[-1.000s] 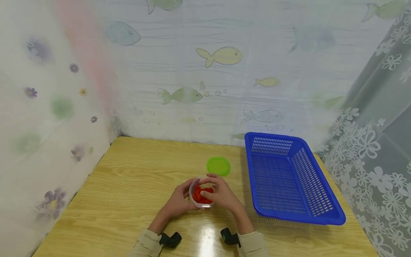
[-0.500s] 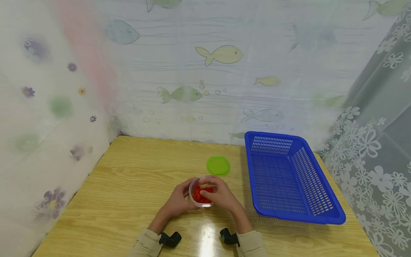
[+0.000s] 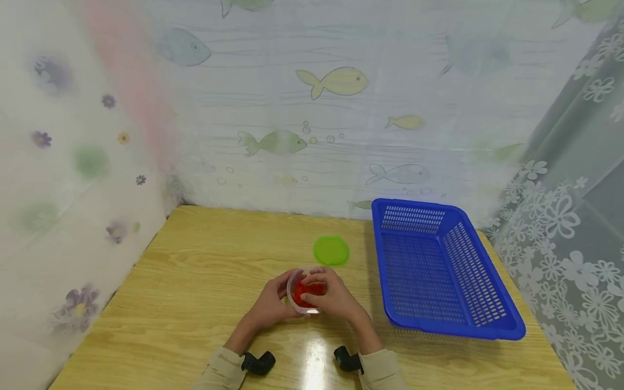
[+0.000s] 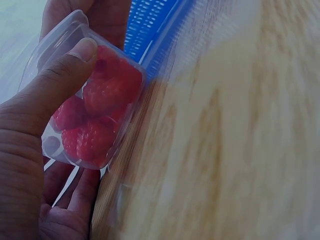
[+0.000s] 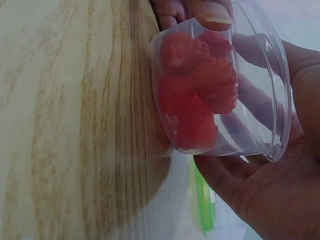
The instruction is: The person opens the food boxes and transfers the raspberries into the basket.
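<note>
A clear plastic tub [image 3: 306, 311] stands on the table, with several red raspberries [image 5: 192, 95] lying in its bottom. My left hand [image 3: 272, 304] grips the tub from the left. Its thumb [image 4: 60, 75] presses on the outside of the wall, and its fingers wrap around the far side. My right hand [image 3: 338, 297] reaches over the tub's right rim. Its thumb and some fingers dip inside toward the raspberries, a gap showing between thumb and fingers. In the right wrist view these fingers show blurred through the clear wall, close to the fruit.
A green lid [image 3: 331, 251] lies flat on the wooden table [image 3: 209, 260], just behind the tub. To the right stands a large blue plastic basket [image 3: 450, 331] with slotted walls. Patterned curtains [image 3: 273, 108] hang along the back and both sides.
My right thumb and fingers have sunk slightly deeper into the tub. The left hand keeps its grip, and the tub, lid and basket stay in place.
</note>
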`<state>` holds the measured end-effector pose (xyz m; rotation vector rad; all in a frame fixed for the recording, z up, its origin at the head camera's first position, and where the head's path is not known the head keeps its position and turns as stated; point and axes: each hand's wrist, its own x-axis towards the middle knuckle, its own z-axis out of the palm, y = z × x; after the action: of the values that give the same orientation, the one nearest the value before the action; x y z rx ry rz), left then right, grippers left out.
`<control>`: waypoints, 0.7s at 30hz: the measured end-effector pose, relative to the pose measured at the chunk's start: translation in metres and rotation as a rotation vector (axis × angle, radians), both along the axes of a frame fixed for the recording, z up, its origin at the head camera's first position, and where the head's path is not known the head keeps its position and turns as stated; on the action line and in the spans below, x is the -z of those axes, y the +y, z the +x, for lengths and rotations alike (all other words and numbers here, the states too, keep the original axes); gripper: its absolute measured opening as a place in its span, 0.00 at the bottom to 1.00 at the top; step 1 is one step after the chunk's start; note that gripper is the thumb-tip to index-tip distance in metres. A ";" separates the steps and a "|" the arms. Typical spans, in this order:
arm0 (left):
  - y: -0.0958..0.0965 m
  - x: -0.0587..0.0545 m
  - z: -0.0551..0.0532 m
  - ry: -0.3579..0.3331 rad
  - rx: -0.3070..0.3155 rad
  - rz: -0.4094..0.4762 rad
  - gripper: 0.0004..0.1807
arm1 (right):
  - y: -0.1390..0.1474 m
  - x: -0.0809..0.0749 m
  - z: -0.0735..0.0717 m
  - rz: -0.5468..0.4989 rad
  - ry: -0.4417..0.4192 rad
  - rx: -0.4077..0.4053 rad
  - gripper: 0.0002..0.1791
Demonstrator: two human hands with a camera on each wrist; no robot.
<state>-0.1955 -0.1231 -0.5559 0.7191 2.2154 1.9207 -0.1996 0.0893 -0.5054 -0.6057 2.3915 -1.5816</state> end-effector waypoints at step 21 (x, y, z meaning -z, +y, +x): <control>0.001 0.000 0.000 -0.021 0.011 0.025 0.50 | -0.001 -0.009 -0.002 0.119 0.027 -0.038 0.08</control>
<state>-0.1954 -0.1221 -0.5561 0.7098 2.1745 1.9452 -0.2019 0.0884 -0.4960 -0.6489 2.4574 -1.4125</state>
